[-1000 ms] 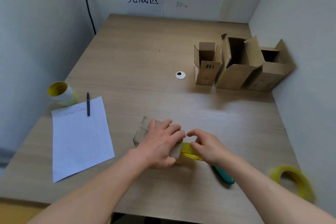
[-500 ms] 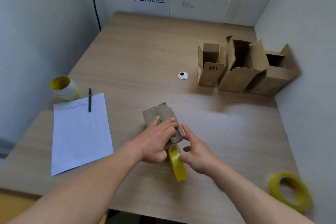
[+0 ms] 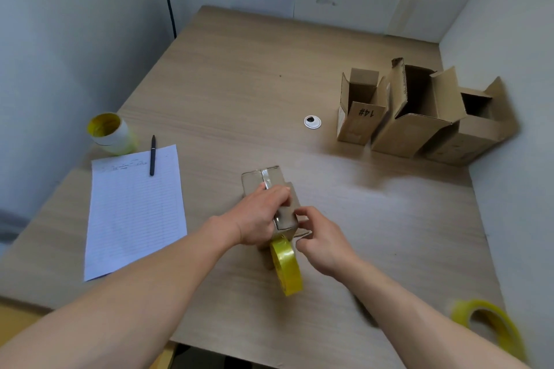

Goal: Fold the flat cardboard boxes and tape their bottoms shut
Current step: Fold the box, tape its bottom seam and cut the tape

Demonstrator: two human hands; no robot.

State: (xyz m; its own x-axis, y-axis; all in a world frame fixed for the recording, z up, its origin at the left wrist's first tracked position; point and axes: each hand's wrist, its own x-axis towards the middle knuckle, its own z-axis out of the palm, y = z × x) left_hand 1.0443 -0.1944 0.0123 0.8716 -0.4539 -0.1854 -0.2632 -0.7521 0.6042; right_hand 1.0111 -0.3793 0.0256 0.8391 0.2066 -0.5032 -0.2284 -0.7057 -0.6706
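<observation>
The box (image 3: pixel 254 182) looks light and crushable; the left hand (image 3: pixel 257 219) presses its top, the right hand (image 3: pixel 326 246) pinches its stiffer near corner.

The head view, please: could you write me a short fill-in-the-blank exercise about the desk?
The pen lies on a sheet of ____.
By the right wall stand ____ open boxes.
The tape roll beside the small box is ____.
Missing: paper; three; yellow.
</observation>
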